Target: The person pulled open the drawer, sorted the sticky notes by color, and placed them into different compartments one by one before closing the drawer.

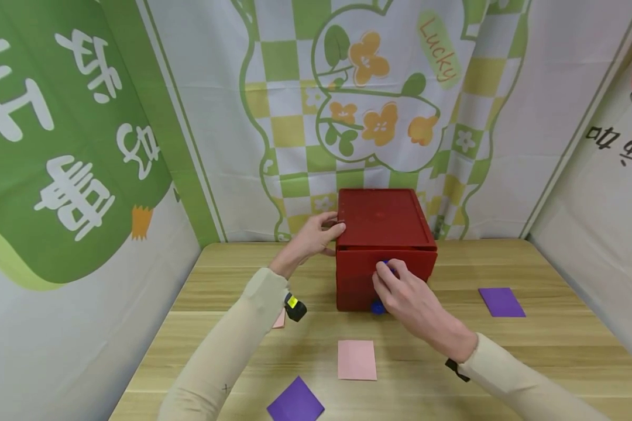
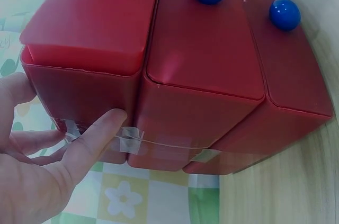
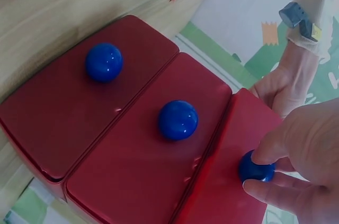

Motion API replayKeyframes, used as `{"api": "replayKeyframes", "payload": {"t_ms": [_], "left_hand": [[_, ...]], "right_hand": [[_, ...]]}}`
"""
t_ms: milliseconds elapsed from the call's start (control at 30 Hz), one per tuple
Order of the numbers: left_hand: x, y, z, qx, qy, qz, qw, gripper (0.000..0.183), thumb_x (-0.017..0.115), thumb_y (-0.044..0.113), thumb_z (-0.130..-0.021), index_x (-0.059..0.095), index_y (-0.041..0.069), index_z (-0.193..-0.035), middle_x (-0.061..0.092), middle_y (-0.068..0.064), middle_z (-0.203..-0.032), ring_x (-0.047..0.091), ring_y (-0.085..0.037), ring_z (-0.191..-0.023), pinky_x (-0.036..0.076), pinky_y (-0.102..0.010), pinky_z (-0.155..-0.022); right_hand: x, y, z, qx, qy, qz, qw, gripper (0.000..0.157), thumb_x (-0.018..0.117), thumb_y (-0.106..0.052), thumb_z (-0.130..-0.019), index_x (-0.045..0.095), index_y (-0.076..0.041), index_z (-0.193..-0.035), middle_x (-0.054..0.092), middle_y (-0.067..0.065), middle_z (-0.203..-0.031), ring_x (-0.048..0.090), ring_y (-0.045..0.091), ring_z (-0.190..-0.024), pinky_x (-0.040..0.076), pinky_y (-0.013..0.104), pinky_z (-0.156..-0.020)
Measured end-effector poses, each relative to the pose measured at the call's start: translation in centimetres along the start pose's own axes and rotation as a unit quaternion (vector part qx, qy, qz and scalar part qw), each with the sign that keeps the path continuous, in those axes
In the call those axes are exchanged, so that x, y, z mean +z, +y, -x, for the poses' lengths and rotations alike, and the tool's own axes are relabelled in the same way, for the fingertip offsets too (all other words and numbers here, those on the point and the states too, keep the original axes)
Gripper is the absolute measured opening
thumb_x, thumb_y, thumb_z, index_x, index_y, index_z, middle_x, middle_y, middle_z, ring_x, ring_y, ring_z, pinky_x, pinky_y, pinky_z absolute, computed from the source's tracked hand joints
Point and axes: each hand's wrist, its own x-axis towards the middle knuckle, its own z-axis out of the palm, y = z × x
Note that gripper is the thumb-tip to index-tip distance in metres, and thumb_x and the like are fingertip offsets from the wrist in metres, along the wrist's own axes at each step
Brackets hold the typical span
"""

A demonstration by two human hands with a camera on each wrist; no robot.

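Note:
A small red drawer cabinet (image 1: 381,216) stands on the wooden table, its three drawers fronted by round blue knobs. My right hand (image 1: 405,292) pinches the top drawer's knob (image 3: 249,172) between thumb and fingers. That top drawer (image 2: 85,60) sits slightly pulled out, a strip of brighter red showing behind its front. Both the middle knob (image 3: 178,120) and the bottom knob (image 3: 104,62) are untouched, their drawers flush. Against the cabinet's left side near the top rests my left hand (image 1: 313,237), fingers spread and thumb on the side wall, beside strips of clear tape (image 2: 130,140).
Pink paper (image 1: 357,360) and purple paper (image 1: 296,402) lie in front of the cabinet. Another purple sheet (image 1: 502,302) is to its right. A pink piece (image 1: 280,319) is partly hidden by the left forearm. A patterned curtain (image 1: 289,134) hangs behind.

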Motion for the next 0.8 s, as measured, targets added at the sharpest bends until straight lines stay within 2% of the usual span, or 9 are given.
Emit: {"api": "replayKeyframes", "payload": {"t_ms": [233, 600, 800], "left_hand": [[0.0, 0.0, 0.1, -0.001, -0.003, 0.001, 1.0000, 0.057, 0.053, 0.032, -0.088, 0.030, 0.016, -0.137, 0.039, -0.007, -0.130, 0.047, -0.025, -0.113, 0.054, -0.037, -0.069], [0.0, 0.0, 0.0, 0.007, 0.005, -0.009, 0.9999, 0.058, 0.051, 0.031, -0.089, 0.027, 0.014, -0.139, 0.037, -0.007, -0.132, 0.045, -0.024, -0.115, 0.055, -0.035, -0.067], [0.2, 1.7, 1.4, -0.004, -0.013, -0.006, 0.9999, 0.058, 0.048, 0.025, -0.092, 0.022, 0.008, -0.140, 0.034, -0.013, -0.134, 0.042, -0.029, -0.117, 0.053, -0.041, -0.073]], "right_hand": [[0.6, 0.1, -0.2, 0.003, 0.003, 0.012, 1.000, 0.035, 0.067, -0.007, -0.073, 0.058, 0.005, -0.104, 0.048, 0.020, -0.105, 0.045, 0.032, -0.087, 0.045, 0.030, -0.071], [0.9, 0.4, -0.5, 0.016, -0.013, 0.024, 1.000, 0.032, 0.066, -0.005, -0.077, 0.058, 0.003, -0.106, 0.048, 0.019, -0.109, 0.045, 0.033, -0.092, 0.048, 0.028, -0.069], [1.1, 0.7, -0.5, 0.019, 0.006, 0.006, 1.000, 0.032, 0.067, -0.005, -0.075, 0.059, 0.003, -0.105, 0.049, 0.019, -0.109, 0.045, 0.033, -0.091, 0.049, 0.028, -0.070]]}}
